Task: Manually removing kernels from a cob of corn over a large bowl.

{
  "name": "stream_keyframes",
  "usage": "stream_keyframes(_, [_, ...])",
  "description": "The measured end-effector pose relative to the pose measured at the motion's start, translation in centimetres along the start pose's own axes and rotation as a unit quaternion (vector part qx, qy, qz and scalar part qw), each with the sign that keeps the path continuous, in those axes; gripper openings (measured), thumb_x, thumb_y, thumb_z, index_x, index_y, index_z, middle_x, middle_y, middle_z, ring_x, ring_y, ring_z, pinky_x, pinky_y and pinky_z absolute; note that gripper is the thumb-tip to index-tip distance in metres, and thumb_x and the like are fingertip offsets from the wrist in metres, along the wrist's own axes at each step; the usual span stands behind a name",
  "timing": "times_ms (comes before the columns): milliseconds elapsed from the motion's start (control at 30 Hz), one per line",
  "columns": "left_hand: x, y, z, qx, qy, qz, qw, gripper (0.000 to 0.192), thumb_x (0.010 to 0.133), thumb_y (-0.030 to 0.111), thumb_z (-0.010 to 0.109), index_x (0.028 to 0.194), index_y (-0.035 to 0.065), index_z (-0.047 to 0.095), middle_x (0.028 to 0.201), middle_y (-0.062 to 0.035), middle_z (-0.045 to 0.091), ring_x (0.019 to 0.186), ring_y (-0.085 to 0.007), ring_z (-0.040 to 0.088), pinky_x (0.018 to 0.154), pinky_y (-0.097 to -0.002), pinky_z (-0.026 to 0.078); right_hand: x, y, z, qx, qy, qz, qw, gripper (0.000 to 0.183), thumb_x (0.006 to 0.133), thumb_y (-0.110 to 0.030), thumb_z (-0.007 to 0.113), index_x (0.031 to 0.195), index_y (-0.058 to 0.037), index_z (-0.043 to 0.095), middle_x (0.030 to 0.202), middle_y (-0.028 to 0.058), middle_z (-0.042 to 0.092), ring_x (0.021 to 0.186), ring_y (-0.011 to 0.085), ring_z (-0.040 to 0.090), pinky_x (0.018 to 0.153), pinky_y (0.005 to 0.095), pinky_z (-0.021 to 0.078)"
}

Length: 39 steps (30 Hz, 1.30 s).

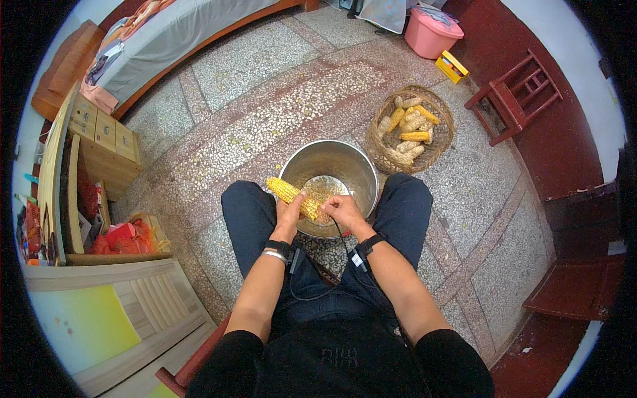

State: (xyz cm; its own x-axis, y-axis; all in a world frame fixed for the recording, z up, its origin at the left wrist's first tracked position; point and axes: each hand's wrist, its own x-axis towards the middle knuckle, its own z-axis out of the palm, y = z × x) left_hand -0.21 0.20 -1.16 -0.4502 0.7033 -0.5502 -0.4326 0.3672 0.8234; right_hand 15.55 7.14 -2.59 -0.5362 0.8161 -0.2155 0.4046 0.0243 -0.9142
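My left hand (pixel 289 213) grips a yellow ear of corn (pixel 286 190), its thumb along the near side. The ear lies slanted over a round stainless steel pot (pixel 366 171), which stands between my knees. At the ear's lower right end, the thumb and fingertips of my right hand (pixel 342 211) are pinched together against it; whether a kernel is between them is too small to see. Loose kernels (pixel 326 191) cover part of the pot's floor. A black strap with a small device and a thin cord sits on each wrist.
Beyond my right knee stands a woven basket (pixel 443 142) with several corn cobs, some yellow, some pale. A red wooden chair (pixel 512 104), a pink lidded tub (pixel 433 35) and a yellow box (pixel 452 67) line the right wall. Wooden drawers (pixel 104 129) and a bed (pixel 164 45) are left.
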Motion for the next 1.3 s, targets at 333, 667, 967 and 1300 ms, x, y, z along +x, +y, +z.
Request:
stream_keyframes(333, [-0.1, 0.0, -0.1, 0.014, -0.010, 0.009, 1.000, 0.027, 0.080, 0.025, 0.062, 0.098, 0.0054, 0.055, 0.087, -0.0033, 0.059, 0.072, -0.0141, 0.058, 0.057, -0.0281, 0.046, 0.0, 0.1, 0.0, -0.023, -0.013, 0.030, 0.999, 0.020, 0.076, -0.020, 0.068, 0.075, -0.0003, 0.064, 0.065, 0.0042, 0.062, 0.059, 0.0104, 0.054, 0.056, 0.0277, 0.0444])
stream_keyframes(667, [-0.2, 0.2, 0.0, 0.011, -0.007, 0.000, 1.000, 0.028, 0.080, 0.026, 0.062, 0.098, 0.0053, 0.055, 0.086, -0.0029, 0.060, 0.072, -0.0140, 0.059, 0.057, -0.0281, 0.046, 0.1, 0.3, 0.2, -0.054, 0.002, -0.010, 0.998, 0.022, 0.077, -0.021, 0.066, 0.072, 0.0006, 0.062, 0.062, 0.0051, 0.059, 0.057, 0.0118, 0.053, 0.054, 0.0294, 0.0439])
stream_keyframes(967, [-0.3, 0.1, 0.0, 0.012, 0.002, 0.007, 1.000, 0.028, 0.080, 0.026, 0.062, 0.097, 0.0052, 0.055, 0.084, -0.0030, 0.060, 0.068, -0.0135, 0.058, 0.055, -0.0277, 0.045, -0.1, -0.2, 0.2, -0.049, -0.024, -0.005, 0.999, 0.022, 0.078, -0.021, 0.064, 0.074, 0.0009, 0.061, 0.064, 0.0074, 0.060, 0.059, 0.0136, 0.054, 0.056, 0.0303, 0.0440])
stream_keyframes(1300, [-0.1, -0.2, 0.1, 0.011, 0.002, 0.007, 1.000, 0.026, 0.081, 0.023, 0.061, 0.098, 0.0038, 0.054, 0.085, -0.0037, 0.060, 0.069, -0.0148, 0.057, 0.057, -0.0290, 0.045, 0.7, 1.2, 0.5, 0.035, 0.080, 0.037, 0.996, 0.012, 0.084, -0.012, 0.055, 0.082, -0.0003, 0.054, 0.066, 0.0054, 0.056, 0.055, 0.0120, 0.056, 0.052, 0.0272, 0.0457])
